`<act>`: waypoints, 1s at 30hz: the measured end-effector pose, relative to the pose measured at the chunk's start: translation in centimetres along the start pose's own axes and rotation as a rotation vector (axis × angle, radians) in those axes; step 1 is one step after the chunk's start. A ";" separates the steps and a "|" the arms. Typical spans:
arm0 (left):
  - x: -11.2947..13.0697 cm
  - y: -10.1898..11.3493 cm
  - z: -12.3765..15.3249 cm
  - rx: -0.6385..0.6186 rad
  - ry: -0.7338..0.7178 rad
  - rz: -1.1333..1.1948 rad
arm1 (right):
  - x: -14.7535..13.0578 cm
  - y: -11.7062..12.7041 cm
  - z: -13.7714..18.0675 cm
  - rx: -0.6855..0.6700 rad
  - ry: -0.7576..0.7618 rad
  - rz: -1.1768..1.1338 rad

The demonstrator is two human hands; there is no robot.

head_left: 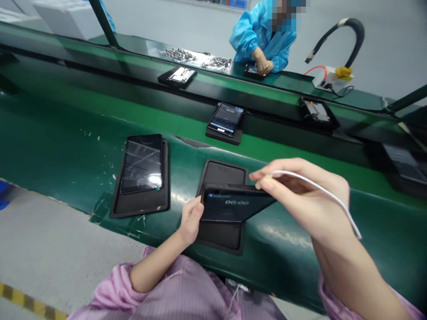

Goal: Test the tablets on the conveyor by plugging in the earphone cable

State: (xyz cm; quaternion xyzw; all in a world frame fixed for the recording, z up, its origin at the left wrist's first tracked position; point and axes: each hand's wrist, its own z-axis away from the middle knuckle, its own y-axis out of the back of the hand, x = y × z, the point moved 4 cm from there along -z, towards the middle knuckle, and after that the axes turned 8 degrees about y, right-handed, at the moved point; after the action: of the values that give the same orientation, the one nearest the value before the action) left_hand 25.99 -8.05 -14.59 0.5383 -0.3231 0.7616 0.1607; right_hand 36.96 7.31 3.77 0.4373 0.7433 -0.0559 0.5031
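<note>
My left hand is closed on the left side of a dark tablet, which is tilted up and shows "00:00" on its lit screen. Beneath the tablet lies a black padded tray. My right hand pinches a thin white cable at the tablet's upper right edge. The cable's tip is hidden by my fingers, so I cannot tell whether it sits in the tablet. From there the cable runs back over my right hand.
Left of me, another tablet rests askew on a black tray. A lit tablet lies on the green belt. Opened devices sit farther back. Across the line, a person in blue handles a device beside small parts.
</note>
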 end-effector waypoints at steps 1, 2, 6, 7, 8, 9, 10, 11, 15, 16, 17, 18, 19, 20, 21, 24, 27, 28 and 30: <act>0.5 -0.5 -0.4 -0.014 -0.002 0.018 | 0.9 -0.2 -0.4 -0.005 -0.010 -0.009; 0.9 -1.0 -0.8 -0.025 0.007 0.045 | 1.9 -0.4 -0.8 -0.024 -0.018 -0.020; 2.8 -3.1 -2.5 -0.038 0.139 0.169 | 6.9 -0.5 0.4 -0.107 -0.120 -0.004; 3.2 -3.5 -2.9 -0.040 0.178 0.194 | 7.9 -0.2 1.6 -0.111 -0.176 0.023; 3.5 -3.9 -3.3 -0.042 0.221 0.216 | 8.5 0.2 3.1 -0.109 -0.235 0.056; 3.6 -4.2 -3.7 -0.040 0.274 0.234 | 8.8 0.5 4.9 -0.119 -0.283 0.082; 3.6 -4.3 -4.1 -0.032 0.336 0.246 | 8.7 0.8 6.8 -0.149 -0.317 0.091; 3.4 -4.4 -4.5 -0.018 0.403 0.250 | 8.3 0.9 8.8 -0.210 -0.330 0.073; 2.7 -4.2 -5.8 0.013 0.556 0.195 | 5.3 -1.0 16.8 -0.747 -0.369 -0.369; 2.7 -4.3 -6.1 0.002 0.560 0.173 | 4.8 -1.4 18.5 -0.802 -0.411 -0.469; 2.7 -4.4 -6.4 -0.008 0.561 0.148 | 4.6 -1.7 19.8 -0.795 -0.460 -0.531; 2.7 -4.5 -6.6 -0.015 0.566 0.122 | 4.8 -1.9 20.9 -0.741 -0.509 -0.555; 2.8 -4.7 -6.8 -0.016 0.576 0.094 | 5.1 -1.9 21.9 -0.668 -0.545 -0.551; 2.8 -4.8 -7.0 -0.013 0.594 0.063 | 5.4 -1.9 22.7 -0.605 -0.567 -0.530; 2.8 -5.0 -7.2 -0.012 0.620 0.031 | 5.8 -1.8 23.4 -0.565 -0.580 -0.497; 2.9 -5.1 -7.8 -0.030 0.644 -0.077 | 6.4 -1.4 25.0 -0.558 -0.597 -0.395; 4.2 -4.4 -7.7 -0.091 0.469 -0.295 | 6.2 -0.6 25.8 -0.588 -0.590 -0.303; 5.0 -4.0 -7.5 -0.094 0.345 -0.411 | 6.1 -0.2 25.9 -0.594 -0.591 -0.269; 6.8 -3.3 -6.7 -0.066 0.037 -0.660 | 5.6 0.8 25.7 -0.582 -0.597 -0.196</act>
State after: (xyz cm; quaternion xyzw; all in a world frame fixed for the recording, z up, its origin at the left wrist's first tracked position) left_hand 20.59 -1.85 -8.66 0.5946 -0.1529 0.6671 0.4219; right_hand 54.84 -2.38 -12.91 0.1691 0.5878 -0.0155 0.7910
